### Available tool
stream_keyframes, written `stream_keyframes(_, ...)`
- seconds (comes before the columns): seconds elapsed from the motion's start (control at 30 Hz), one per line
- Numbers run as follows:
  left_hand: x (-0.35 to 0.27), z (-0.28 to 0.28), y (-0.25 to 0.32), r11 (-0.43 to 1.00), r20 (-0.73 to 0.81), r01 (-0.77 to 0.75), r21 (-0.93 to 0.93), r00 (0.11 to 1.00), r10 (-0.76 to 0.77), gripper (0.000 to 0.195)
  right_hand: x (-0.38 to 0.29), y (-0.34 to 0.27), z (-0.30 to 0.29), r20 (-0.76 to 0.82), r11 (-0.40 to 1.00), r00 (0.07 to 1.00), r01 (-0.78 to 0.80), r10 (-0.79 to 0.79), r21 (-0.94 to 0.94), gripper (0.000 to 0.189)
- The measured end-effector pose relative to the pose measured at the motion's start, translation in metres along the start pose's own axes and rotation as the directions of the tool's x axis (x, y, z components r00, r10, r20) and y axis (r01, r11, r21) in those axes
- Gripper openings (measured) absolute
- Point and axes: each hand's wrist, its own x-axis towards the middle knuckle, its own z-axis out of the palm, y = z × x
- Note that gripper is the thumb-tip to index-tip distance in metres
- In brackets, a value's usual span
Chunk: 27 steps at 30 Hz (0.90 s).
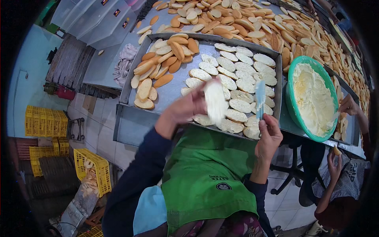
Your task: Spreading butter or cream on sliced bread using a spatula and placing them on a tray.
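Over the metal baking tray (177, 100), my left hand (189, 103) holds a slice of bread (215, 102) coated with pale cream; both are blurred. My right hand (269, 134) grips a light-blue plastic spatula (260, 97) upright near the tray's front right corner, with cream on its blade. Rows of cream-coated bread slices (226, 63) cover the right side of the tray. Plain bread slices (176, 50) with brown crusts are heaped along its left side. To the right of the tray stands a green plastic basin (291, 97) of pale cream (314, 100).
A large pile of bread slices (237, 22) spreads behind the tray. At right, a co-worker's hand (349, 105) reaches to the basin, and the other hand (334, 166) holds a bread piece. A crumpled cloth (125, 63) lies left; yellow crates (46, 121) stand on the floor.
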Motion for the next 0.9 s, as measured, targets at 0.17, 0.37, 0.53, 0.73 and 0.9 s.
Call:
stream_keyframes(0.17, 0.098, -0.095, 0.040, 0.957, -0.283, -0.115, 0.267, 0.940, 0.192, 0.059, 0.001, -0.003, -0.007, -0.056, 0.998, 0.998, 0.002, 0.001, 0.060, 0.020)
stream_keyframes(0.37, 0.168, -0.183, 0.016, 0.522, -0.318, 0.095, 0.848, 0.878, 0.357, 0.053, 0.000, -0.004, -0.018, -0.108, 1.000, 0.994, 0.014, -0.013, 0.015, 0.020)
stream_keyframes(0.53, 0.174, -0.184, 0.019, 0.099, -0.310, 0.294, 0.951, 0.876, 0.370, 0.052, 0.000, -0.004, -0.026, -0.145, 1.000, 0.989, 0.000, 0.001, 0.006, 0.021)
stream_keyframes(0.73, 0.178, -0.177, 0.023, 0.084, -0.289, 0.280, 0.956, 0.948, 0.136, 0.049, 0.001, -0.006, -0.024, -0.149, 1.000, 0.989, 0.009, -0.008, 0.006, 0.020)
stream_keyframes(0.9, 0.153, -0.202, 0.052, 0.231, -0.224, 0.173, 0.957, 0.950, 0.219, 0.045, 0.001, 0.001, -0.029, -0.136, 1.000, 0.991, -0.006, 0.003, -0.021, 0.020)
